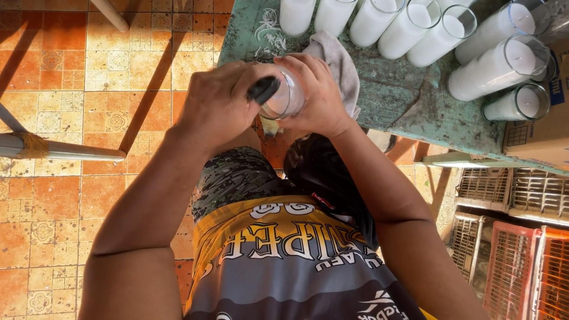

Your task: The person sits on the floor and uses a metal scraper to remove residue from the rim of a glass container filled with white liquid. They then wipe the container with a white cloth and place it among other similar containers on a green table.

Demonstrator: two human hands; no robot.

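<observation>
From my remote seat I see both hands meet at the centre of the view, just above the lap. The right hand (320, 95) is wrapped around a clear glass jar candle filled with white wax (283, 98), gripping its body so the open mouth tips toward the left hand. I judge that grip steadies the glass while its rim is worked on. The left hand (222, 101) is clenched around a tool with a black handle (263, 89), whose end sits at the jar's mouth; the working tip is hidden, so I cannot tell what kind of tool it is.

At twelve o'clock from the hands lies a grey cloth (342, 62), draped over the edge of a worn green-painted table (403, 101), close by, probably for wiping. From twelve to two o'clock a row of tall glass candles of white wax (492, 65) lies on that table, mouths toward me. White wax shavings (269, 32) are scattered at eleven o'clock. Stacked pale and red plastic crates (510, 237) stand at four o'clock on the orange tiled floor (71, 178).
</observation>
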